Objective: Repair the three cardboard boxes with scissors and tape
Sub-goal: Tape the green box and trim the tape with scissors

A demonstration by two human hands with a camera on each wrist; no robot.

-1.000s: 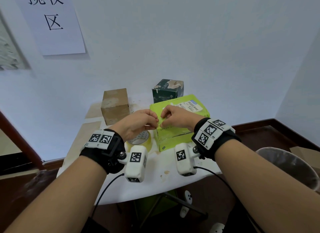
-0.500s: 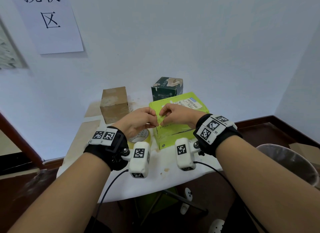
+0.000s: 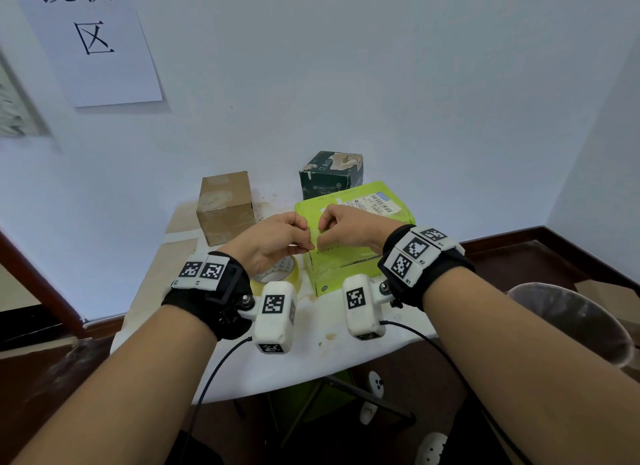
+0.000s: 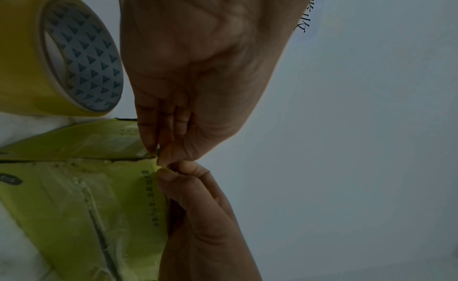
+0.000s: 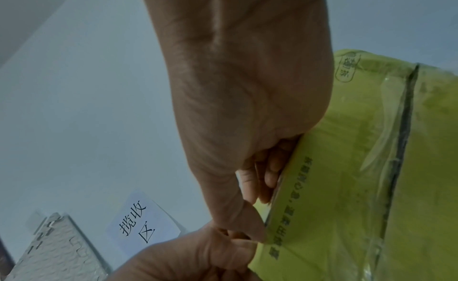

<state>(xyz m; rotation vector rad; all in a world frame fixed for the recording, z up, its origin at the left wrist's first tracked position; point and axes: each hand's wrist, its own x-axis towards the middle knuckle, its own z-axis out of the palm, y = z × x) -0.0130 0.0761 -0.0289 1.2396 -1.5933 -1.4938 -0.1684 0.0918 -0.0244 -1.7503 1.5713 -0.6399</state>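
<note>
Against pale walls, white table (image 3: 166, 298) holds three boxes (image 3: 225, 208)

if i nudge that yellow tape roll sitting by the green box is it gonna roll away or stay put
Probably stays put: the tape roll appears to lie flat on the table, core hole up, so a nudge should slide it. It looks thick with tape, likely fairly heavy. The green box alongside would block it that way.

The head camera looked forward and down over both forearms at the surface (image 3: 221, 371) against the wall. Each wrist camera looked up from close beneath its palm. All three views shared the green box's (image 3: 349, 257) near top edge, where both hands' fingertips met.
</note>
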